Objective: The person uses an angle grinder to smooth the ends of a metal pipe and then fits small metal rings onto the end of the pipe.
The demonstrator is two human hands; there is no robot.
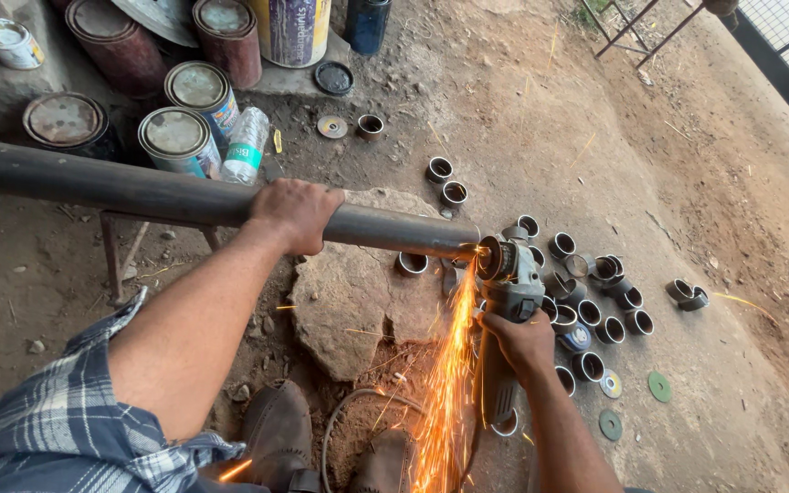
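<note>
Pipe [139, 194] under left hand [296, 212] grip; right hand [524, 342] holds grinder [510, 274].

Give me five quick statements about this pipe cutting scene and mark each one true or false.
1. The left hand grips the long dark pipe from above. True.
2. The right hand holds a hammer. False: it holds an angle grinder against the pipe's end.
3. Sparks stream down from the cut toward the person's shoes. True.
4. The short cut pipe rings are stacked on a table. False: they lie scattered on the dirt ground to the right of the grinder.
5. No containers are in view. False: paint cans and a plastic bottle sit behind the pipe.
</note>
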